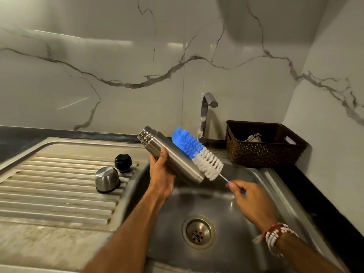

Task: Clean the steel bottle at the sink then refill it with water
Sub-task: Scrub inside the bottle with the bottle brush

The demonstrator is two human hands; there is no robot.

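Head view: the left grip [160, 174] wraps closed round the tilted steel bottle [174, 157], held above the sink [226, 209]. The right grip [250, 200] pinches the bottle brush [197, 152] by its handle, bristles against the bottle's side.

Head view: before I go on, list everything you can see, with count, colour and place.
sink: one, steel, below the hands
drain: one, steel, sink bottom
tap: one, silver, behind the sink
steel bottle: one, silver, tilted above the sink, mouth up-left
bottle brush: one, blue and white, against the bottle's outside
steel cup: one, silver, upside down on the drainboard
black stopper: one, drainboard, behind the cup
basket: one, brown, counter right of the tap
bead bracelet: one, red and white, right wrist
left hand: grips the bottle's body
right hand: fingers pinch the brush handle
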